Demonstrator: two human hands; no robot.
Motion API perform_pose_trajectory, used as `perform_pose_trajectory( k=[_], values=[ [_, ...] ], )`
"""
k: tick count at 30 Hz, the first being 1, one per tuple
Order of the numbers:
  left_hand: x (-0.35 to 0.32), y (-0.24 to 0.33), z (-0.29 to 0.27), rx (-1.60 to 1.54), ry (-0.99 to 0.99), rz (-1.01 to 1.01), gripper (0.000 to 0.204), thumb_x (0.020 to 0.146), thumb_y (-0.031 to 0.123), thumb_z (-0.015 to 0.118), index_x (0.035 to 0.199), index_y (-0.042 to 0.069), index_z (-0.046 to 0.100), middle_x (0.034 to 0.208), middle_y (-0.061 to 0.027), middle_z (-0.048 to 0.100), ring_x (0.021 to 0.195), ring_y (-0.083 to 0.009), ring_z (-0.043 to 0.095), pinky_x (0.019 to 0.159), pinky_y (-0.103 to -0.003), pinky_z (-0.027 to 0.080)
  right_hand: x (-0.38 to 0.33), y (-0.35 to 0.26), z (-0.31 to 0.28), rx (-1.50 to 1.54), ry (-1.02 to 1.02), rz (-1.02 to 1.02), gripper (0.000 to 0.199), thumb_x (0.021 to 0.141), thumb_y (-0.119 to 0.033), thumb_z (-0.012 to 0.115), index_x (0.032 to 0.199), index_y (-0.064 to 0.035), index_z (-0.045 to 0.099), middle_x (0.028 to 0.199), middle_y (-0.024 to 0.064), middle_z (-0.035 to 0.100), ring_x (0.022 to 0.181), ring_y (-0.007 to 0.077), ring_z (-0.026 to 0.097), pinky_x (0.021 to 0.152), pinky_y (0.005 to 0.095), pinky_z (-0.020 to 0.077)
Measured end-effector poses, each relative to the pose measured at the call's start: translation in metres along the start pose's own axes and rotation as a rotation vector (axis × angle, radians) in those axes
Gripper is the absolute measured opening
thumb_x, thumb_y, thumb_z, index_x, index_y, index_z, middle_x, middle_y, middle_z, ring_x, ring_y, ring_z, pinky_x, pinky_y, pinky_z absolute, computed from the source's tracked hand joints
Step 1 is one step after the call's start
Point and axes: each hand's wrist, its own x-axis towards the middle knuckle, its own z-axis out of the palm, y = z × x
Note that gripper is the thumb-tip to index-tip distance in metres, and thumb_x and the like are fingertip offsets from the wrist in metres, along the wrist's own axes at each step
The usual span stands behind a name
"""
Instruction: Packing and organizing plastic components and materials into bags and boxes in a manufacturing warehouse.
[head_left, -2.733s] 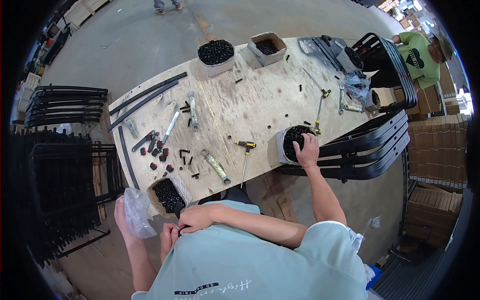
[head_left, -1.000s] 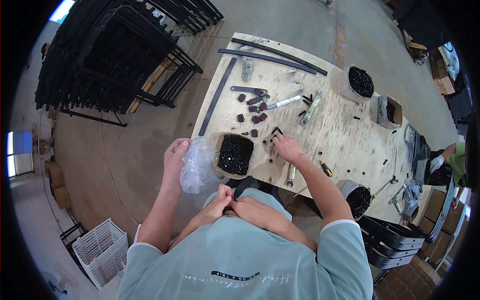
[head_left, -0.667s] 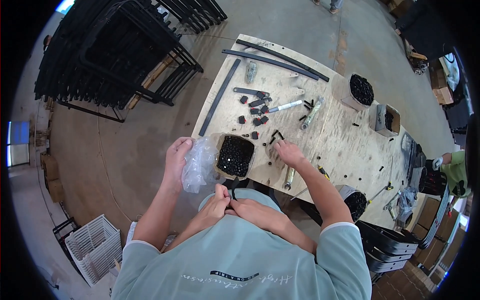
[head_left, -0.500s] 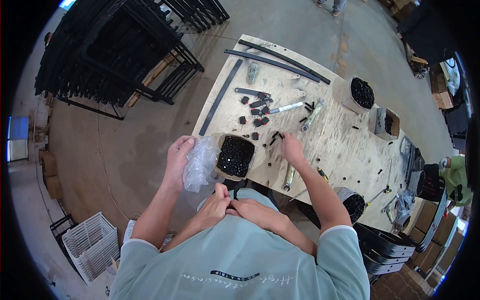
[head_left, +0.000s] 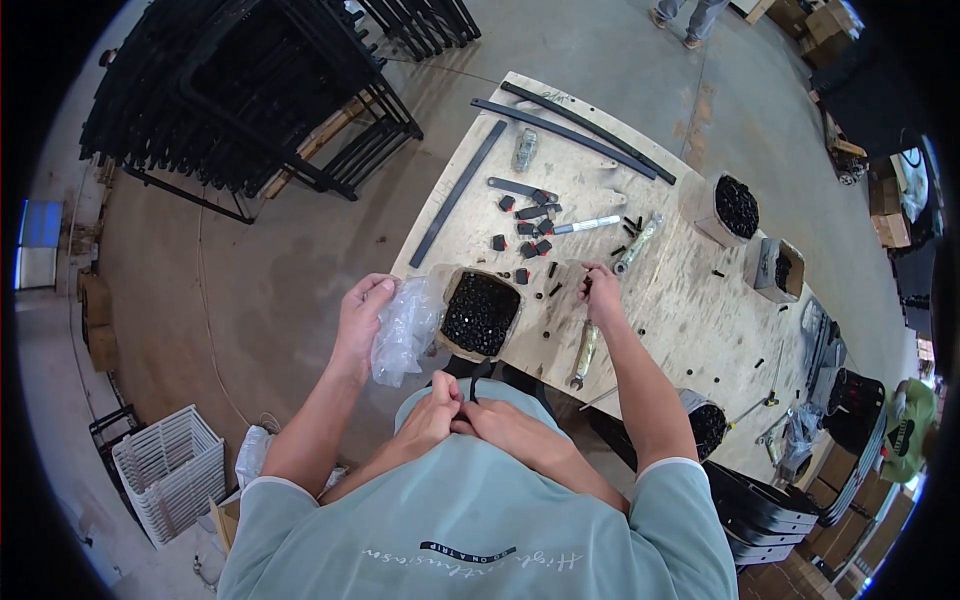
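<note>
My left hand [head_left: 366, 300] grips a crumpled clear plastic bag [head_left: 404, 335] just off the table edge. To its right stands an open box filled with small black nuts [head_left: 478, 312]. My right hand [head_left: 603, 292] is closed in a pinch on a small black bolt, over the wooden table. Loose black bolts [head_left: 555, 290] lie left of it. Below it rests a wrench with a wrapped handle [head_left: 586, 352], and a second wrapped wrench [head_left: 640, 243] lies beyond. Another person's hands [head_left: 450, 410] meet at my waist, their forearms coming from both sides.
Black clips with red parts [head_left: 527, 229] and flat dark bars [head_left: 456, 194] lie on the plywood table [head_left: 690, 290]. More boxes of black parts [head_left: 736, 205] stand at the right. Stacked black frames [head_left: 240, 100] and a white crate [head_left: 172, 465] are on the left. A person [head_left: 908, 425] is far right.
My right hand has lifted away from the loose bolts and shifted right, with a bolt now in its fingers. The left hand keeps the bag. The whole view has shifted slightly.
</note>
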Motion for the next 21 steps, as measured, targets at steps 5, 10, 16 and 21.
perform_pose_trajectory(
  k=[5,10,16,21],
  values=[
    [0.000,0.002,0.005,0.006,-0.041,-0.010,0.019,0.088,0.020,0.059,0.093,0.002,0.061,0.082,-0.0011,0.059,0.076,-0.0090,0.054,0.070,-0.024,0.044,0.021,-0.002,0.010,0.077,-0.075,-0.029,0.017,0.086,-0.017,0.052,0.096,-0.0033,0.057,0.078,0.0086,0.060,0.064,0.0250,0.059,0.059,0.0384,0.0489],
    [-0.004,-0.001,0.003,0.016,-0.032,0.004,0.019,0.088,0.020,0.059,0.093,0.002,0.061,0.083,-0.0018,0.059,0.076,-0.0092,0.055,0.070,-0.024,0.045,-0.003,-0.018,0.057,-1.221,0.125,-0.352,0.036,0.081,-0.031,0.059,0.095,0.0026,0.060,0.092,0.0238,0.064,0.087,0.0374,0.063,0.077,0.0435,0.0497],
    [-0.005,-0.002,0.000,0.002,-0.002,-0.001,0.018,0.088,0.019,0.059,0.093,0.002,0.061,0.084,-0.0021,0.060,0.076,-0.0093,0.055,0.070,-0.025,0.045,-0.011,-0.024,0.076,-1.355,0.061,-0.373,0.034,0.083,-0.028,0.052,0.089,0.0034,0.063,0.086,0.0254,0.064,0.090,0.0394,0.062,0.078,0.0448,0.0483],
    [-0.003,0.001,0.011,-0.003,-0.012,0.002,0.016,0.088,0.018,0.058,0.092,0.003,0.061,0.084,-0.0021,0.060,0.075,-0.0092,0.055,0.068,-0.025,0.045,0.009,-0.018,0.015,-1.106,0.059,-0.430,0.039,0.087,-0.032,0.048,0.090,0.0046,0.062,0.089,0.0292,0.061,0.089,0.0433,0.059,0.077,0.0484,0.0465]
  ],
)
